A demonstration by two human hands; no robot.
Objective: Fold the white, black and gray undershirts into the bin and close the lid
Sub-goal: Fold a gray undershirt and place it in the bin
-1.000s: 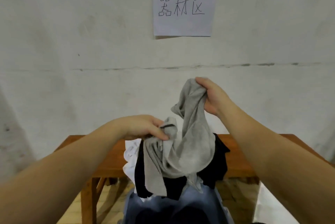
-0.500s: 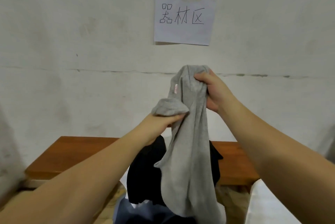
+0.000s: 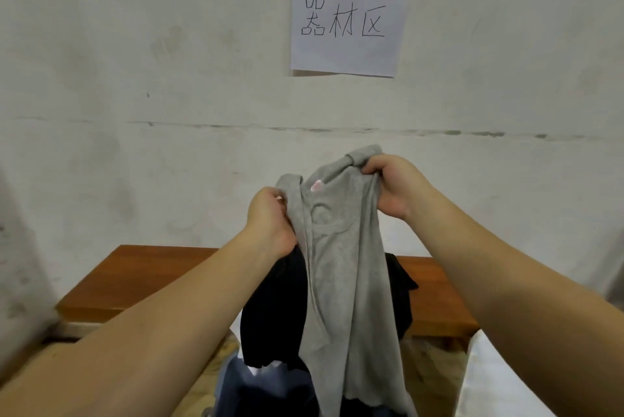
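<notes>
- Left hand (image 3: 270,220) is curled tight, gripping one top edge of the gray undershirt (image 3: 344,281).
- Right hand (image 3: 388,187) is also curled, gripping the other top edge, slightly higher.
- The gray undershirt hangs in the air between them, soft knit, limp, creased, with a small pink tag near the neck.
- Black undershirt (image 3: 270,315) lies bunched behind it, over the wooden bench (image 3: 141,278).
- A paper sign (image 3: 347,30) is stuck to the rough plaster wall.

Both arms outstretched, left hand (image 3: 270,224) and right hand (image 3: 393,185) raised, fingers curled, pinching cloth.
</notes>
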